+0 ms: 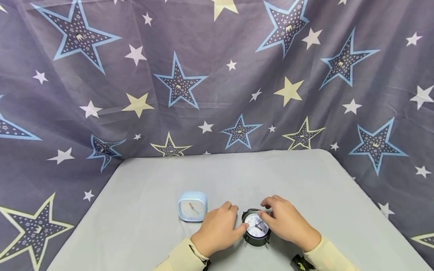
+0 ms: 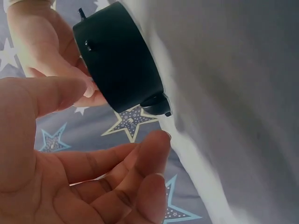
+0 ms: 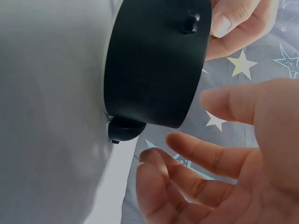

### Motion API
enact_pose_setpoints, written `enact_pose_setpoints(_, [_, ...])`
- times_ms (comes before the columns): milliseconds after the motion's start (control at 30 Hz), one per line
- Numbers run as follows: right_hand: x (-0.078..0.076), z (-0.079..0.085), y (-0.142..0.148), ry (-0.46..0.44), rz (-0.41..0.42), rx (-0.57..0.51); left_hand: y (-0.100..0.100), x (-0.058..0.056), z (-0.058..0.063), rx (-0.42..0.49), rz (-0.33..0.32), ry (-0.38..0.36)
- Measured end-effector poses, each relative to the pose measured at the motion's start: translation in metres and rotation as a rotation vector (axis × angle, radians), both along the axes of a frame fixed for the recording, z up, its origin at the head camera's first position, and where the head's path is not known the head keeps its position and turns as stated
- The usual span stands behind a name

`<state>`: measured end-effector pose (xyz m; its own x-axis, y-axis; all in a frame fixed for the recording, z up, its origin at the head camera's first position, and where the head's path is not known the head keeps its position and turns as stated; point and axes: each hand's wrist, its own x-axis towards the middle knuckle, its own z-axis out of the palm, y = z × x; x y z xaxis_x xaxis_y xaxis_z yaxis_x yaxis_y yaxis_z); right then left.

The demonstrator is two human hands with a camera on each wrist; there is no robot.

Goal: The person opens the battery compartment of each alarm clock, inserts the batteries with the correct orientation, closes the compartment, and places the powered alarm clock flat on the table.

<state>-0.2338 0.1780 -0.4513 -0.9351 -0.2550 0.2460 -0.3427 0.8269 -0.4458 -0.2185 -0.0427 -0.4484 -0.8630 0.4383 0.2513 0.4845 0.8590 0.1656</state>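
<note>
A round black alarm clock (image 1: pixel 256 241) with a white dial (image 1: pixel 256 226) lies face up on the grey cloth, its small feet toward me. My left hand (image 1: pixel 218 229) is at its left side, thumb tip over the dial's edge. In the left wrist view, the left fingers (image 2: pixel 152 158) bend loosely, apart from the black casing (image 2: pixel 124 58). On the clock's other side is my right hand (image 1: pixel 286 222), thumb by the upper right rim. The right wrist view shows the right fingers (image 3: pixel 201 154) relaxed and away from the casing. Neither hand grips the clock.
A light blue, rounded square clock (image 1: pixel 192 207) stands upright to the left of my left hand. Grey cloth (image 1: pixel 152 180) covers the table. A dark curtain (image 1: pixel 210 56) printed with stars hangs behind and along both sides.
</note>
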Motion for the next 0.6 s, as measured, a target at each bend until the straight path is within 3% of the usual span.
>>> enact_pose_setpoints(600, [0.0011, -0.0077, -0.0022, -0.021, -0.033, 0.022, -0.0005, -0.0015, -0.0072, -0.03, -0.03, -0.006])
